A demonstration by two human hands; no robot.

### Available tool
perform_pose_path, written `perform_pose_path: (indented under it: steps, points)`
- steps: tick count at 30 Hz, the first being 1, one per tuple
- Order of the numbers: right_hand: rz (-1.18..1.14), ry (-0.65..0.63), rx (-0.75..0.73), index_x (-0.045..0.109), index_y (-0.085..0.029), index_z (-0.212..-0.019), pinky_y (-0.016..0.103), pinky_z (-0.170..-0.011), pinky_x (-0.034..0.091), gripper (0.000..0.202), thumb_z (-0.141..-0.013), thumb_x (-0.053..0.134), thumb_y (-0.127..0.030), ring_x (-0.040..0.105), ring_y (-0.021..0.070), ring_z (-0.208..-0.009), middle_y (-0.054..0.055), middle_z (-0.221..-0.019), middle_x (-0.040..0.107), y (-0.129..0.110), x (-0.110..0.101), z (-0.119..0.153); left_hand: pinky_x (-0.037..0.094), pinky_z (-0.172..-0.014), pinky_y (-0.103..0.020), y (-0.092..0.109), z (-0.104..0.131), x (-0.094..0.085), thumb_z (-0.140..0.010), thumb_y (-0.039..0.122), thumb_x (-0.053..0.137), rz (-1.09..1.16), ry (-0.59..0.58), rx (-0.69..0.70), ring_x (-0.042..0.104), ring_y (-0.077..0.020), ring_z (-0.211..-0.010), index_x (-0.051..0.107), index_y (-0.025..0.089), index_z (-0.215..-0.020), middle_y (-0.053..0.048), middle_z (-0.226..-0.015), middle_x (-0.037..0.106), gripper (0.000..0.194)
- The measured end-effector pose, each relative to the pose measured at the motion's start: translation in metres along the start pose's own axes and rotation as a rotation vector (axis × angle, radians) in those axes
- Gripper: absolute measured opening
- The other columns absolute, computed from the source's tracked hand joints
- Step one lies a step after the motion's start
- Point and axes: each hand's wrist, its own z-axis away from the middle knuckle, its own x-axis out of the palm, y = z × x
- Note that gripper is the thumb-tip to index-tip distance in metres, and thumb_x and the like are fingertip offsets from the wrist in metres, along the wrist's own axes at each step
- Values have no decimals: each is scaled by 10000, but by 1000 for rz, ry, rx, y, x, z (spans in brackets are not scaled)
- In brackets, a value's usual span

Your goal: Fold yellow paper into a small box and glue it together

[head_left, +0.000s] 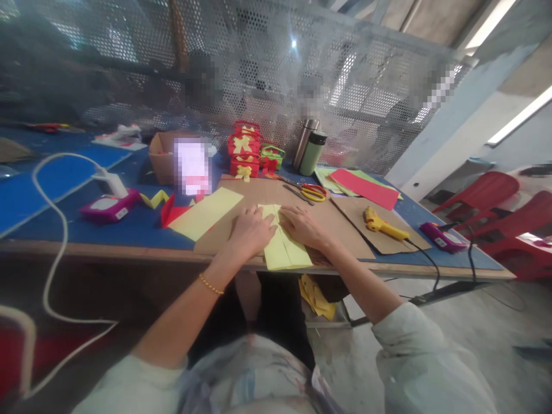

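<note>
A folded sheet of yellow paper (287, 253) lies on brown cardboard (233, 187) at the table's front edge, its two side flaps meeting along a middle line. My left hand (252, 230) rests on its left side, fingers stretched out over the paper. On the other side, my right hand (302, 226) lies with its fingers extended onto the right flap. Both hands press flat, and neither grasps anything that I can see. To the left of my left hand is another yellow sheet (207, 214), partly over the cardboard.
Behind the cardboard stand red gift boxes (244, 150) with yellow bows, and a green bottle (313, 154). Scissors (314, 191) lie beyond my right hand. Farther right are a yellow glue gun (383, 225) with a cord and red paper (365, 188). A purple power strip (110, 206) sits left.
</note>
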Motion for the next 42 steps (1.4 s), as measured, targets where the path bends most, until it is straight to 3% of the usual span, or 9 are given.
perform_pose_path:
  steps: [8,14,21,29,35,42]
  points:
    - [-23,27,-59,673,-181,-1131,445,-1003,492,256,-988,483,-274,636,274,-1143,165,-1282,676,2,0,-1,410,-910,-459,-1,1,-3,-1026,362,415,7,13,20,577,-326,-1117,675,237,-1291,-181,-1215,633,391]
    - [-99,84,-79,669,-188,-1170,429,-1018,503,282,-914,552,-203,643,266,-1165,151,-1275,691,16,4,-12,401,-887,-455,0,0,-3,-1025,353,409,12,17,21,557,-335,-1113,714,283,-1260,-173,-1177,633,392]
    - [-139,43,-125,702,-194,-1102,417,-1045,510,271,-966,468,-189,666,241,-1183,135,-1256,715,10,11,-23,402,-902,-458,-2,0,0,-1026,339,401,9,18,17,548,-328,-1125,733,262,-1246,-175,-1203,635,405]
    - [-149,-39,-102,627,-195,-1331,507,-1159,420,389,-1017,408,-269,520,262,-1409,156,-1453,602,7,10,-16,408,-911,-470,-3,0,2,-1018,338,413,32,34,20,547,-326,-1116,747,275,-1221,-171,-1181,634,396]
    - [-147,64,-32,570,-187,-1416,543,-1198,361,441,-1009,432,-286,461,268,-1456,174,-1515,538,9,2,-6,404,-921,-466,-2,1,-2,-1026,367,400,15,12,15,544,-325,-1134,723,278,-1257,-169,-1205,633,407]
    - [-45,-100,-27,558,-184,-1419,583,-1185,352,444,-1038,384,-331,430,296,-1475,158,-1538,516,-8,-7,4,401,-932,-461,-2,1,-5,-1027,379,397,4,-4,6,556,-314,-1114,699,289,-1285,-160,-1209,631,408]
